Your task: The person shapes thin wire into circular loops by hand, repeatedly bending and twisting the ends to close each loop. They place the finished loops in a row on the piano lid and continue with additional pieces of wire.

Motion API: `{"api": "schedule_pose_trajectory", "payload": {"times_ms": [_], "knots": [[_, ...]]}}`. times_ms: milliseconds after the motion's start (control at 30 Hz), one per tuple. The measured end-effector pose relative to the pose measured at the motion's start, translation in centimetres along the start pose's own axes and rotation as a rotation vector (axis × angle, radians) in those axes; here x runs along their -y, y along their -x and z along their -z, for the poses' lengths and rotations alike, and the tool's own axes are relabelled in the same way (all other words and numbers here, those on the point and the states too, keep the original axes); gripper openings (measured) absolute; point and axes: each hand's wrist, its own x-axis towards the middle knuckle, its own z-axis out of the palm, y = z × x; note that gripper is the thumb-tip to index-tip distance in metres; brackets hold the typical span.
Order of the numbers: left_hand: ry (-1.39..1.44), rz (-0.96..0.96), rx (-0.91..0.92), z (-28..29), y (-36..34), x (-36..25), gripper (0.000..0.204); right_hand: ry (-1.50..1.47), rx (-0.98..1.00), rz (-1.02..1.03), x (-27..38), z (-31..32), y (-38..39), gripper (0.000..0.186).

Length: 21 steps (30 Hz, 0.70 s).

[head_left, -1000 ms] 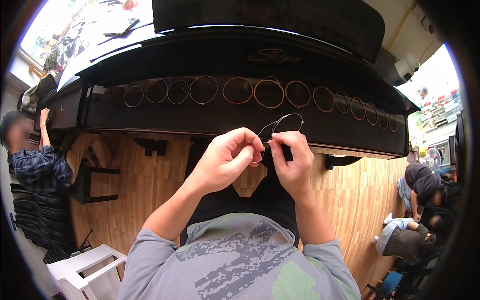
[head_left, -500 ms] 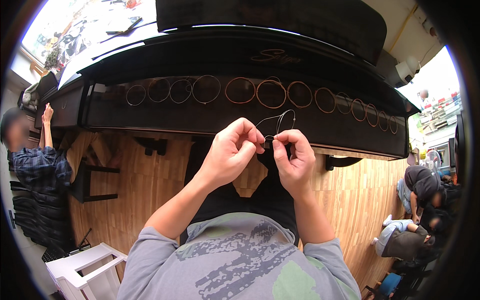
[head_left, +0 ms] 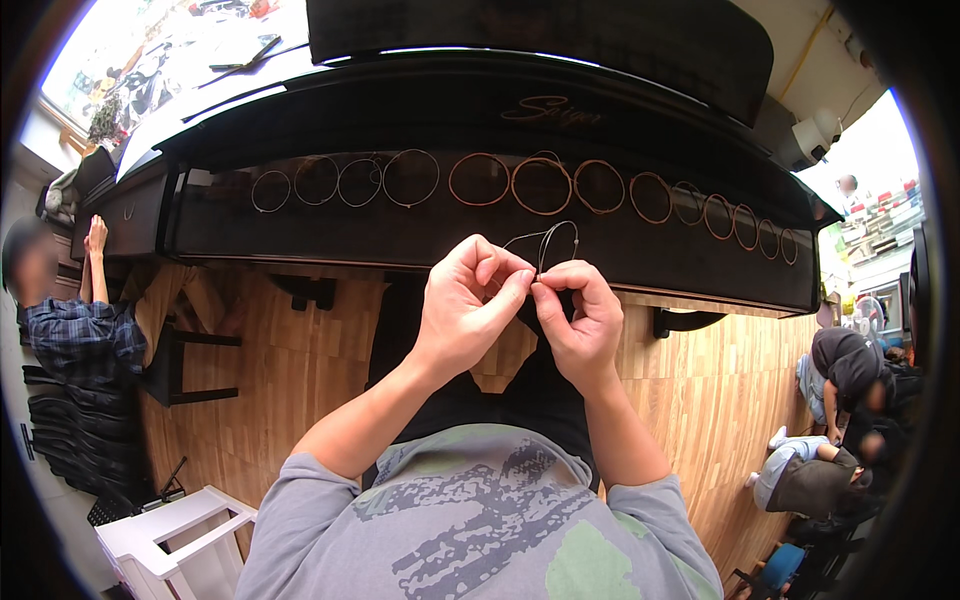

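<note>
The person's hands met just in front of the middle of the piano (head_left: 300, 235), both gripping one thin wire (head_left: 542, 250). The left hand (head_left: 468, 305) pinched it between thumb and forefinger, and so did the right hand (head_left: 582, 315), the two sets of fingertips almost touching. The wire's loose loop stood up beyond the fingertips, against the piano's dark front. In a row along the piano lay four silver coils (head_left: 411, 206) left of its middle and nine copper coils (head_left: 541, 214) from its middle toward its right end. By the piano's left end was a person in a plaid shirt (head_left: 85, 335); past its right end, two people (head_left: 845, 365) bent low. Wood floor (head_left: 300, 370) spread before the piano.
</note>
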Motion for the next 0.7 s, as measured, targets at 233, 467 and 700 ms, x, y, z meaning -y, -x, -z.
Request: {"api": "schedule_pose_trajectory", "payload": {"times_ms": [233,467,700], "knots": [[-0.342,-0.106,-0.081,-0.1,0.1,-0.4,0.031,-0.051,0.039,-0.002,0.2,-0.2,0.2,0.012],[-0.560,-0.033,0.018,0.3,0.8,-1.7,0.023,0.345,-0.019,0.281,-0.1,0.5,-0.5,0.017],[-0.529,0.073,0.229,-0.7,1.5,-3.7,0.018,0.629,-0.032,0.467,-0.3,0.6,-0.9,0.020]]}}
